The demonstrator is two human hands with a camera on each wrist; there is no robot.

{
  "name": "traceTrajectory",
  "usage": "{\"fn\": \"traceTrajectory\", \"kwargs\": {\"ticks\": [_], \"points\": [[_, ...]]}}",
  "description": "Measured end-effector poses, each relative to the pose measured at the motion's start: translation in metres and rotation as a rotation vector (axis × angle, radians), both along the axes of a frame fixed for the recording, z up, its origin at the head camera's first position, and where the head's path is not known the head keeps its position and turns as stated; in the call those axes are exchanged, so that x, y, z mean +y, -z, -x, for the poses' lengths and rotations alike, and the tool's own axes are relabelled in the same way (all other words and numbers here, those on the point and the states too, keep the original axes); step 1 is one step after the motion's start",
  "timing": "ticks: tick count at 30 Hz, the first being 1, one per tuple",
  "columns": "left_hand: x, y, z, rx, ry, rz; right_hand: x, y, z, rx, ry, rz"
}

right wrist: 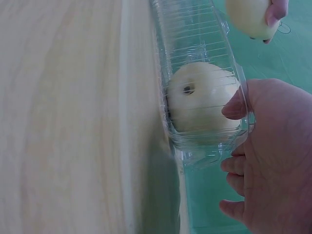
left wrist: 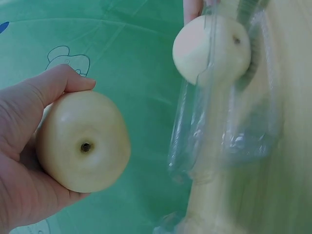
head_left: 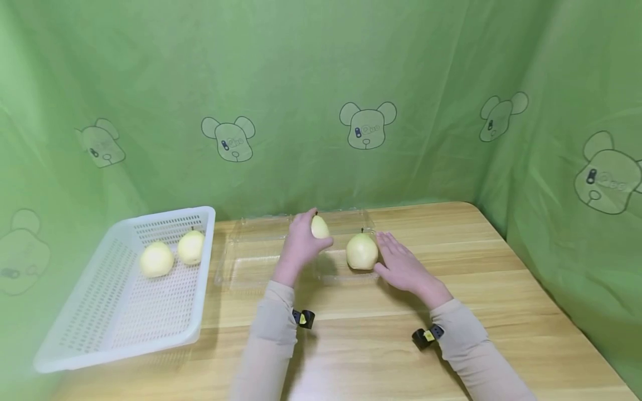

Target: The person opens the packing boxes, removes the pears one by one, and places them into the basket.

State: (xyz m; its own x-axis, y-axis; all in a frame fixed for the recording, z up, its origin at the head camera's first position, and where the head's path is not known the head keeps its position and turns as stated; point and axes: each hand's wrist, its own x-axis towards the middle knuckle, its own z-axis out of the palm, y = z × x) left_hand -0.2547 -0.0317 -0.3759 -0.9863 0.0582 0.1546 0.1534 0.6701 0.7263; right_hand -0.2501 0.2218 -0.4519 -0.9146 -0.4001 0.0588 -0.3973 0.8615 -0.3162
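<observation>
My left hand [head_left: 301, 243] grips a pale yellow-green pear [left wrist: 84, 142] between thumb and fingers, raised over a clear plastic clamshell box [head_left: 251, 267]. Another pear [head_left: 361, 252] sits inside the right end of that box, its stem pointing up. At this end my right hand [head_left: 403, 268] holds the box rim, with the thumb [right wrist: 235, 106] hooked over the edge and the fingers along the outer wall. The right wrist view shows the seated pear through the ribbed plastic. The box lies on the table with its lid part folded back toward the curtain.
On the left stands a white perforated basket [head_left: 203, 289] with two more pears [head_left: 157, 259] in it. A wooden table [head_left: 361, 345] carries everything. Green curtain [head_left: 311, 67] with printed bear heads surrounds the back and sides.
</observation>
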Motion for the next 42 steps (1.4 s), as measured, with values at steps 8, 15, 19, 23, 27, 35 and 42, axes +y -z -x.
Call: {"fn": "traceTrajectory", "kwargs": {"ticks": [8,15,19,23,27,35,42], "points": [[-0.015,-0.014,-0.001,0.019,-0.008,0.017,0.002,-0.002,-0.001,-0.002,0.005,0.005],[-0.032,-0.023,-0.001,0.036,-0.034,0.052,0.003,-0.002,-0.002,-0.008,0.003,0.002],[-0.043,-0.028,-0.002,0.045,-0.052,0.068,0.002,-0.001,-0.002,-0.014,0.001,0.005],[-0.054,-0.036,-0.004,0.049,-0.063,0.102,0.001,0.0,-0.001,-0.008,-0.002,0.003],[-0.064,-0.046,-0.006,0.055,-0.067,0.142,0.0,0.001,-0.001,0.0,-0.005,0.004],[-0.083,-0.062,-0.013,0.067,-0.082,0.205,0.0,0.001,0.0,0.002,-0.001,0.003],[-0.104,-0.07,-0.018,0.054,-0.097,0.227,-0.001,0.0,-0.002,-0.005,0.001,0.004]]}}
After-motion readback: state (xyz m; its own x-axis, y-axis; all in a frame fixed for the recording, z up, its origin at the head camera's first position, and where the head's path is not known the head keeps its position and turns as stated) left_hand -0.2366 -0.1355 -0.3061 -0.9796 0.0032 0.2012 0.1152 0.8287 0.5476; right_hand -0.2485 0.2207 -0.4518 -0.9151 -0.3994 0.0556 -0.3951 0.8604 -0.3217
